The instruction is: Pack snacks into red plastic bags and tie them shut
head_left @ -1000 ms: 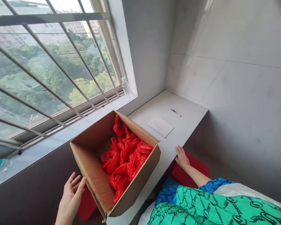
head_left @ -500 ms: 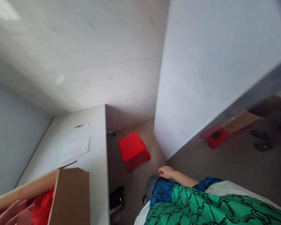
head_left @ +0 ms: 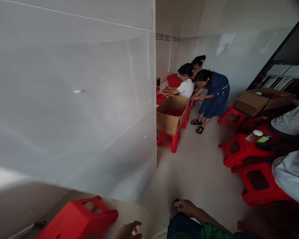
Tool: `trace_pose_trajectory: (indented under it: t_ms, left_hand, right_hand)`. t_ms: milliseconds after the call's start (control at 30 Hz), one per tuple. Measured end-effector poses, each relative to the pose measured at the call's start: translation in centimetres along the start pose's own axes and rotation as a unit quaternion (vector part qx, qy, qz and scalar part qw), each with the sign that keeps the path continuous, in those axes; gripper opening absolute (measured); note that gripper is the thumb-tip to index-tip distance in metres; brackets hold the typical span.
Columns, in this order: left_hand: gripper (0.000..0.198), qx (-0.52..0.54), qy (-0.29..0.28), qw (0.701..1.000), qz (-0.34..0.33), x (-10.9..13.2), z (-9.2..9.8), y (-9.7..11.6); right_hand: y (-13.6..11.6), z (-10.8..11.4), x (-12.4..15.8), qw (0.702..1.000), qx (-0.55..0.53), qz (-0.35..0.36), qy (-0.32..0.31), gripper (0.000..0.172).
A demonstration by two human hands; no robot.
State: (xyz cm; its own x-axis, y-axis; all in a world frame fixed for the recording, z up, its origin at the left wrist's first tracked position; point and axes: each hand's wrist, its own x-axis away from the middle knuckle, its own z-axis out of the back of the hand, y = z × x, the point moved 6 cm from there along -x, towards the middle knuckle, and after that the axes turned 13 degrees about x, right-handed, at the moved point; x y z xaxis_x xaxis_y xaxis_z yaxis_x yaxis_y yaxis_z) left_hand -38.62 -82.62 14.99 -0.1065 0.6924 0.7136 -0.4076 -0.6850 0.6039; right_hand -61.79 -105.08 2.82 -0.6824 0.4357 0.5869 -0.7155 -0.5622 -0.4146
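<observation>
Floor [head_left: 199, 186] lies open between the right hand [head_left: 188, 208] and red plastic stools [head_left: 249, 159].

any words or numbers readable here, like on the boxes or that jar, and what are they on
No text can be read in this view.
Cardboard box on the right: any markings too blurred to read.
Clear jar: too small to tell.
Pale panels at upper right: too blurred to read.
</observation>
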Motion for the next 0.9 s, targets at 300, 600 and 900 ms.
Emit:
trace_pose_trajectory:
  t_ms: [300,600,900]
  left_hand:
    - [0.056,-0.011,0.030,0.994,-0.104,-18.0,5.8,29.1]
    - [0.049,-0.011,-0.015,0.996,-0.086,-35.7,12.2,37.0]
    - [0.049,0.011,0.034,0.993,-0.116,-51.6,24.6,49.3]
  right_hand:
    - [15.8,27.8,-11.9,0.994,-0.035,0.048,0.093,0.030]
    - [17.4,54.1,-31.6,0.961,0.024,0.078,0.265,0.036]
    - [18.6,63.7,-45.5,0.971,0.170,0.061,0.157,0.028]
